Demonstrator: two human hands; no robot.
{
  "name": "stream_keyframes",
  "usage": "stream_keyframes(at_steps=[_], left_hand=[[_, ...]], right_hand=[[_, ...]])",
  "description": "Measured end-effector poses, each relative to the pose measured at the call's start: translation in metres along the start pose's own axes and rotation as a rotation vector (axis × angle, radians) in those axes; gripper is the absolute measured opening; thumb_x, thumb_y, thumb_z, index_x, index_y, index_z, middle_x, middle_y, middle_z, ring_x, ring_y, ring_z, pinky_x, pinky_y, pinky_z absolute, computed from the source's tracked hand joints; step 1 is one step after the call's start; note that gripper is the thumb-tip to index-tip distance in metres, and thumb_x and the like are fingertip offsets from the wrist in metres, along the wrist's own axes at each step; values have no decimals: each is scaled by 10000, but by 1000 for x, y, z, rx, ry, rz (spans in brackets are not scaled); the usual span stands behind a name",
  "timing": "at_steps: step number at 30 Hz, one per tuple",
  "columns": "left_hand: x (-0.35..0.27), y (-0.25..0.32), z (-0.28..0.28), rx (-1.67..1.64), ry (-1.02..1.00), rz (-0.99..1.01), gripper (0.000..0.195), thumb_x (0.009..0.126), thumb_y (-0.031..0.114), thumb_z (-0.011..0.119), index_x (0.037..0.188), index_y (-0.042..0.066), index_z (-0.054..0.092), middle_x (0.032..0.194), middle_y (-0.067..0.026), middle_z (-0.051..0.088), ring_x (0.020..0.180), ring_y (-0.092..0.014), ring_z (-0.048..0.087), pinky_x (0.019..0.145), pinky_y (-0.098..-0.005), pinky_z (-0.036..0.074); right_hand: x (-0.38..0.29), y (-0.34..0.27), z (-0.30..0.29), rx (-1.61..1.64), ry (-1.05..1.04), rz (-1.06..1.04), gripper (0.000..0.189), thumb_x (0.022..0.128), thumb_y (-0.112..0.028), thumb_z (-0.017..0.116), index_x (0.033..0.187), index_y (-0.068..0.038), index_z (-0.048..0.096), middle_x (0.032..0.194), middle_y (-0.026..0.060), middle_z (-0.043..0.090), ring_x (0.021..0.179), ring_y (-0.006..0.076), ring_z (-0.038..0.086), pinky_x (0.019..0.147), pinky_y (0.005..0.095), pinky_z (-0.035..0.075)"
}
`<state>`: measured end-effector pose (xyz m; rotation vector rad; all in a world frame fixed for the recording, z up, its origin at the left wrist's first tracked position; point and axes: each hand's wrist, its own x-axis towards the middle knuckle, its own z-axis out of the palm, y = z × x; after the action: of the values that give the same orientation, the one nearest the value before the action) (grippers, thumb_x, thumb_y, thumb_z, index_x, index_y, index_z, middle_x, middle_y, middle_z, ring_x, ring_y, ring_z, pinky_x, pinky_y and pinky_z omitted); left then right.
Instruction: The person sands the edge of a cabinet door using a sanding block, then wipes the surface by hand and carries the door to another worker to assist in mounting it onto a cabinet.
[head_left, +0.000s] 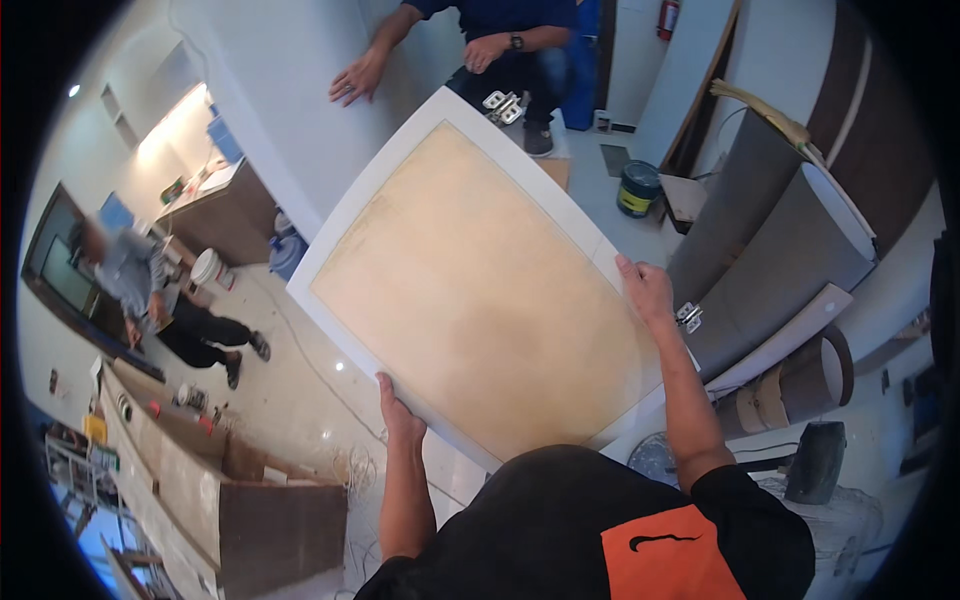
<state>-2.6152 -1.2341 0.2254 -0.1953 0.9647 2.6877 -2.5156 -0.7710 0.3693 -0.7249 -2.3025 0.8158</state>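
Observation:
Between both of my hands is a cabinet door panel (480, 300) with a white border and a cream-coloured middle, tilted across the view. My left hand (401, 412) grips its lower left edge, thumb on the face. On the opposite edge, my right hand (646, 289) is closed around the border, thumb uppermost. One metal cabinet hinge (688, 318) sticks out beyond that edge near my right wrist. A second hinge (502, 108) projects near the panel's far corner. The fingers behind the panel are hidden.
A person in dark clothing (517, 22) crouches beyond the panel; another person (142, 277) stands at left. Large grey rolled sheets (780, 262) lie at right, near a rubber mallet (816, 461). A wooden cabinet carcass (281, 532) stands lower left. A dark bucket (637, 189) stands behind.

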Motion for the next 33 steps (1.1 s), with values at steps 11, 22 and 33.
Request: stream_keyframes(at_steps=[11, 22, 33], left_hand=[[205, -73, 91, 94, -173, -359, 672, 1093, 546, 367, 1510, 20, 412, 1519, -171, 496, 1380, -336, 499, 1161, -468, 411], [311, -225, 234, 246, -253, -511, 677, 1076, 541, 432, 1510, 22, 420, 1484, -167, 534, 1366, -325, 522, 1150, -458, 431], [390, -400, 448, 230, -366, -599, 665, 1042, 514, 541, 1498, 37, 458, 1496, -136, 540, 1346, -286, 546, 1141, -424, 435]], right_hand=[[66, 39, -14, -257, 161, 174, 675, 975, -585, 592, 730, 42, 640, 735, 270, 632, 715, 427, 641, 667, 485, 468], [130, 200, -73, -253, 296, 349, 677, 995, -560, 579, 761, 72, 639, 730, 270, 612, 644, 349, 555, 652, 471, 438], [224, 293, -195, 3, 595, 427, 507, 1015, -366, 664, 705, 26, 577, 647, 0, 491, 671, 99, 397, 584, 328, 364]])
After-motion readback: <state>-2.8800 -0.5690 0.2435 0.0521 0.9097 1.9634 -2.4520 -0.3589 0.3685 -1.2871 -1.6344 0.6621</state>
